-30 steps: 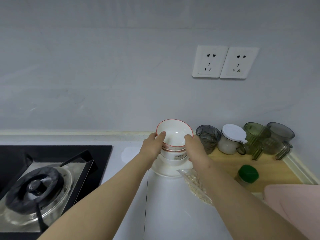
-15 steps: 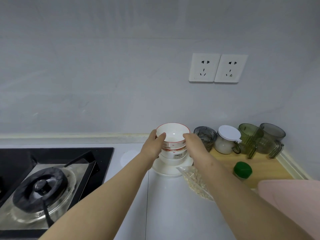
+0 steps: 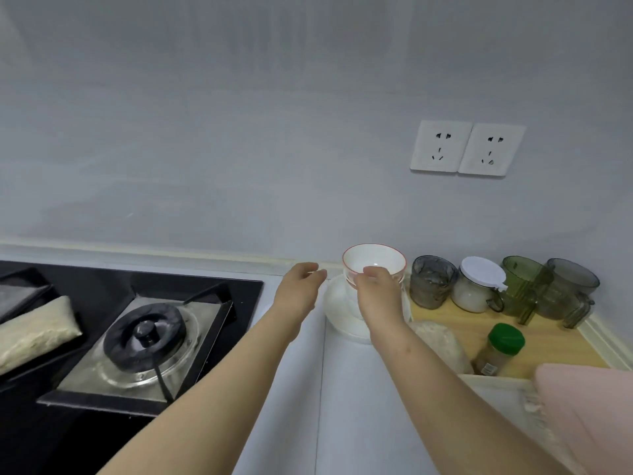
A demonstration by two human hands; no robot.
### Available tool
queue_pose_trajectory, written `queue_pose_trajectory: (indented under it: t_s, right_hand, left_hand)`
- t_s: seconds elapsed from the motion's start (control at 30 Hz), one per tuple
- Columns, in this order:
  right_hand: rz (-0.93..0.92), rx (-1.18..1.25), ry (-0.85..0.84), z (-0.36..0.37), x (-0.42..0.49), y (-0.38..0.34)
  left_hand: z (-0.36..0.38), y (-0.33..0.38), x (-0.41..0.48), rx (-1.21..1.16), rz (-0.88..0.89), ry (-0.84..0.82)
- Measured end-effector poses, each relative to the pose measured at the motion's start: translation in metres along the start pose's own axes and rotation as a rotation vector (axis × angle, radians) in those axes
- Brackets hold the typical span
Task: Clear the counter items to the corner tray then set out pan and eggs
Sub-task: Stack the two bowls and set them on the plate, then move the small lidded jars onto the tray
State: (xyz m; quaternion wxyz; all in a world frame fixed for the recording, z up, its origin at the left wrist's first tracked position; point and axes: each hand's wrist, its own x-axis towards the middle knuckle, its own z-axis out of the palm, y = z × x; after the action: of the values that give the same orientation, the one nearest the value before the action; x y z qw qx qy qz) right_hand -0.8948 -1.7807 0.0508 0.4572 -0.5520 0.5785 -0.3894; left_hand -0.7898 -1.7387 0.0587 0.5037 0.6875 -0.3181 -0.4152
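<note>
Right hand [image 3: 378, 289] gripped the near side of the red-rimmed bowl [image 3: 373, 260], fingers curled round its wall. Left hand [image 3: 299, 286] hung just left of it, fingers loosely bent, holding nothing.

The bowl stood over a white plate [image 3: 337, 310] on the desk [image 3: 342, 406], at the left edge of the wooden tray [image 3: 479, 323] in the corner. The hand hid the bowl's foot, so I could not tell whether it was lifted or resting, or whether more bowls sat beneath.

The back of the tray was already crowded. A grey cup [image 3: 432, 282] stood just beside the bowl, then a white-lidded jar [image 3: 478, 286] and a green mug [image 3: 524, 286]. A bag of grains [image 3: 442, 341] and a green-capped bottle [image 3: 500, 347] lay nearer.

Risks, as judged:
- A one-sided, one-handed hold could let the bowl tilt or slip. If others were stacked under it, they might shift or drop onto the plate.
- Swinging right could knock the grey cup, since the two were so close.
- The soft bag lay across the tray's near left edge, so a bowl set down on it would sit crooked.
- The bottle looked tall and narrow, easy for a forearm to topple.
</note>
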Motion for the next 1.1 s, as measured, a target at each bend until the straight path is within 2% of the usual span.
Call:
queue_pose_trajectory:
  t_s: [0.2,0.37,0.53,0.8,1.1]
  right_hand:
    - [0.061,0.005,-0.354,0.054,-0.062,-0.01]
    - [0.084,-0.013,-0.571,0.115,-0.124,-0.013]
    - [0.081,-0.049,-0.679,0.186,-0.194,-0.021]
    - [0.121,-0.1,-0.933,0.336,-0.36,-0.047]
    - [0.108,-0.107,-1.105,0.462,-0.478,-0.056]
  left_hand:
    - [-0.085,-0.031,-0.049,-0.068,0.037,0.189]
    - [-0.163,-0.061,-0.089,-0.144,-0.003,0.346]
    - [-0.243,-0.09,-0.139,-0.193,-0.023,0.476]
    - [-0.427,-0.164,-0.242,-0.239,-0.133,0.715]
    - [-0.569,-0.209,-0.3,-0.268,-0.185,0.837]
